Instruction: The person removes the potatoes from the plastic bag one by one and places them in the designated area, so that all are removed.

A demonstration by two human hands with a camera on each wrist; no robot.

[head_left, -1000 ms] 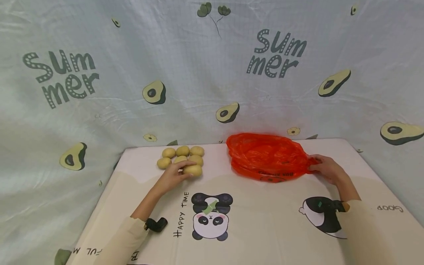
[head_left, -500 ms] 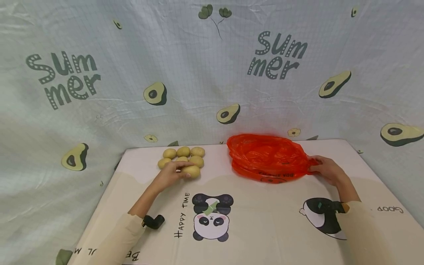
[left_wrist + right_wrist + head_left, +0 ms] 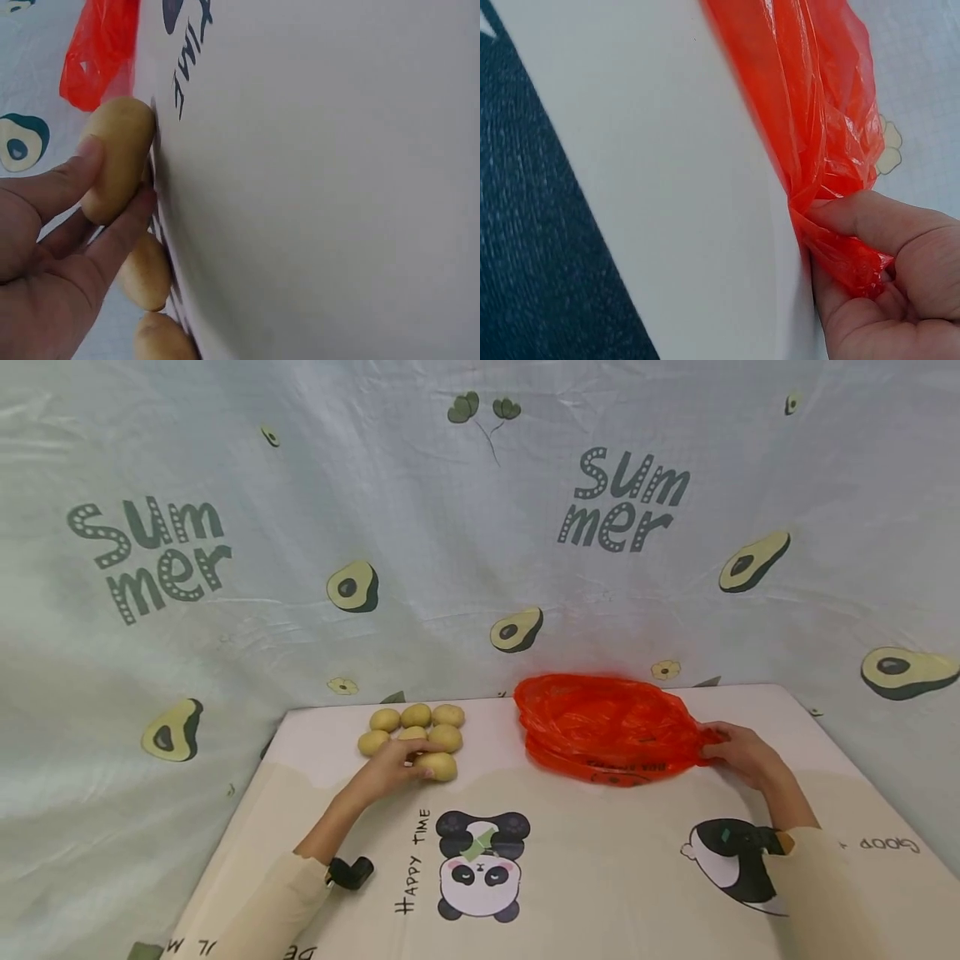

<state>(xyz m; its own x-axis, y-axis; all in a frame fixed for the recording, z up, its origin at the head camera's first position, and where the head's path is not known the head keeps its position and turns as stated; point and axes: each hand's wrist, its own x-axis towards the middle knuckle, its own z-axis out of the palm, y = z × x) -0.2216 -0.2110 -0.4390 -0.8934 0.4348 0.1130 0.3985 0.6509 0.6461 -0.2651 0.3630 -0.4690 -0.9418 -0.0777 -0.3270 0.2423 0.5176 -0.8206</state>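
My left hand (image 3: pixel 390 768) grips a yellow potato (image 3: pixel 438 767) at the near side of a group of potatoes. In the left wrist view the thumb lies on one side of this potato (image 3: pixel 120 157), with fingers (image 3: pixel 127 232) on the other. Two rows of similar potatoes (image 3: pixel 447 717) lie just behind, one partly covered by the hand. On the right, a red plastic bag (image 3: pixel 600 727) lies spread on the table, its mouth facing left. My right hand (image 3: pixel 744 753) pinches the bag's gathered right end; the right wrist view shows the bunched plastic (image 3: pixel 840 255) between thumb and fingers.
The table (image 3: pixel 585 860) has a pale cover printed with a panda and lettering. Behind it hangs a sheet (image 3: pixel 420 527) with avocado prints, close to the table's back edge. A black wrist device (image 3: pixel 351 872) sits at the left sleeve cuff.
The head view has tilted up slightly, so everything sits lower in it. The left hand has drawn its potato a little toward me, away from the others. The right hand keeps its hold.
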